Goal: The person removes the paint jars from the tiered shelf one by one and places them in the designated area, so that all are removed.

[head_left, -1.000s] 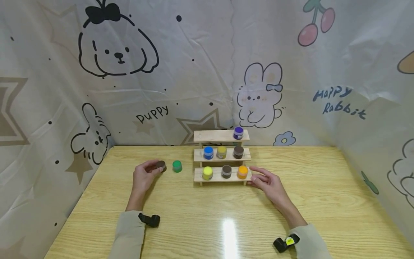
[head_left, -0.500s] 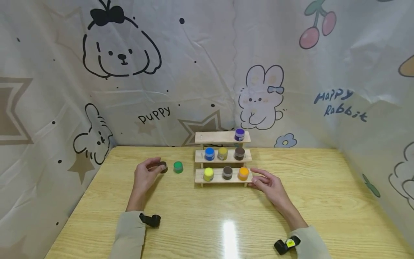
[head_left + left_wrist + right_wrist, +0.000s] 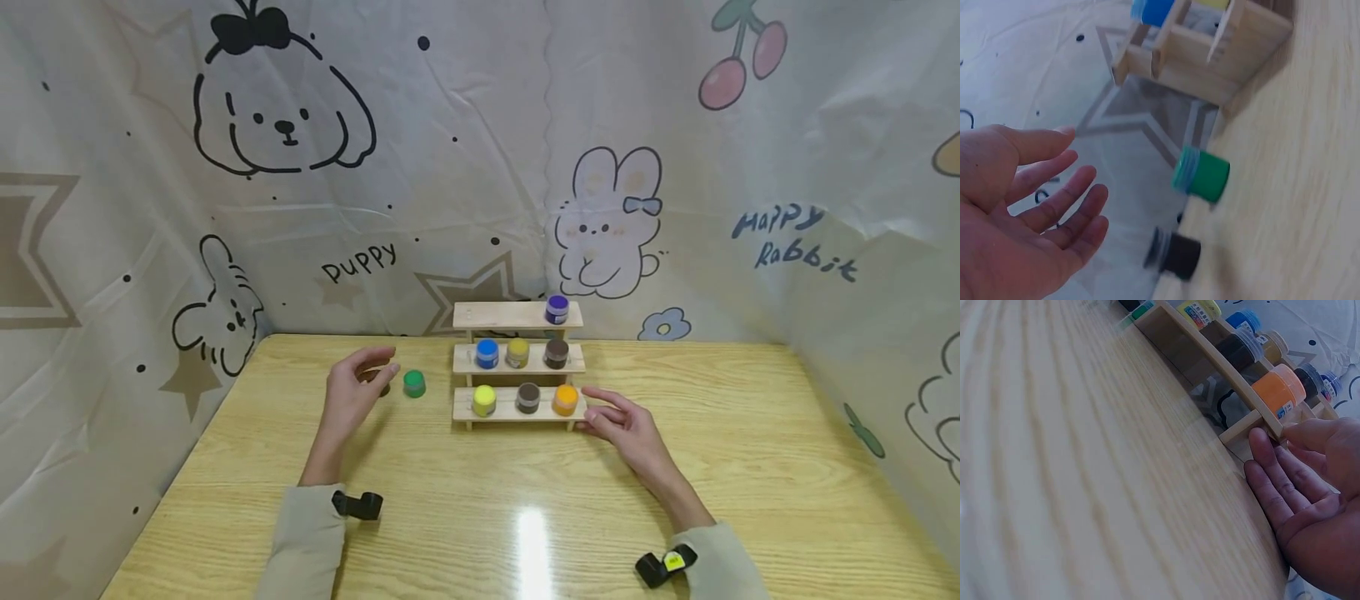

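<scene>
My left hand (image 3: 356, 392) is raised over a dark brown paint jar (image 3: 385, 389) standing on the table. In the left wrist view its fingers are spread and hold nothing, apart from the dark jar (image 3: 1174, 253). Beside that jar stands a green paint jar (image 3: 414, 383). My right hand (image 3: 628, 429) holds the right end of the lowest step of a three-tier wooden rack (image 3: 517, 415), its thumb and fingertips at the board's end. Yellow (image 3: 484, 401), dark brown (image 3: 528, 398) and orange (image 3: 566, 400) paint jars stand on that step.
On the rack's middle step stand blue (image 3: 487, 354), ochre (image 3: 517, 353) and dark brown (image 3: 557, 354) jars. A purple jar (image 3: 557, 309) is at the right of the top step. Behind the table (image 3: 450, 508) hangs a printed cloth (image 3: 480, 167).
My left hand has let go of the dark brown jar and lifted up and to the right. My right hand stays at the rack's end.
</scene>
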Tool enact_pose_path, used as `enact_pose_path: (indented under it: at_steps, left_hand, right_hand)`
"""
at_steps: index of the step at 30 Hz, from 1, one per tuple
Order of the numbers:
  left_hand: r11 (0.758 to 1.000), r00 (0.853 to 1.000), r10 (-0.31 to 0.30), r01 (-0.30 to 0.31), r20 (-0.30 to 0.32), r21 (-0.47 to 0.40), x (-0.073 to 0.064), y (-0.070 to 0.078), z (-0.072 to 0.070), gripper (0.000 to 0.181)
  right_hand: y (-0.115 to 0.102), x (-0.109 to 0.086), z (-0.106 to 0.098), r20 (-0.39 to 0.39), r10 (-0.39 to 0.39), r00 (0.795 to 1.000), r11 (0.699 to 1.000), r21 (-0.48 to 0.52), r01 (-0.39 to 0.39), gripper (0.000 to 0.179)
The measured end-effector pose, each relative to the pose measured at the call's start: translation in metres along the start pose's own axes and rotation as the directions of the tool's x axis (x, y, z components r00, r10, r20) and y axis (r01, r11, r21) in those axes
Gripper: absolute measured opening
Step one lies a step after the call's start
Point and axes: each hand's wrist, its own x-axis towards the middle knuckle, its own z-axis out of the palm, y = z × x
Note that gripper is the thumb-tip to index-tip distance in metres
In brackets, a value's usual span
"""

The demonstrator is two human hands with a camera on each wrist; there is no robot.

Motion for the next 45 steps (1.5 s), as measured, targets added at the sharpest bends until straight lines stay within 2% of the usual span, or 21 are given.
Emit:
enact_pose_path:
  at_steps: [7,15,22,33,45]
  left_hand:
    - [0.997,0.997,0.072,-0.072,0.01,-0.023,-0.002,0.018,0.016,0.027]
    - [0.989,0.991,0.131,-0.128,0.031,-0.081,0.002,0.041,0.049,0.027]
    - [0.983,0.987,0.162,-0.159,0.024,-0.093,0.012,0.058,0.07,0.027]
    - [0.975,0.976,0.202,-0.193,0.082,-0.106,0.033,0.086,0.101,0.029]
    - [0.98,0.969,0.201,-0.199,0.146,-0.032,0.055,0.103,0.139,0.033]
  right_hand:
    - [0.0,0.003,0.003,0.011,0.001,1.0,1.0,-0.009,0.0,0.044]
    - [-0.001,-0.001,-0.001,0.006,-0.001,1.0,1.0,0.007,0.001,0.044]
    - [0.001,0.001,0.0,0.009,0.012,1.0,1.0,-0.001,-0.012,0.045]
    - [0.001,0.0,-0.001,0.001,0.017,1.0,1.0,-0.009,-0.017,0.045]
    - [0.001,0.0,0.0,0.002,0.018,1.0,1.0,-0.015,-0.018,0.045]
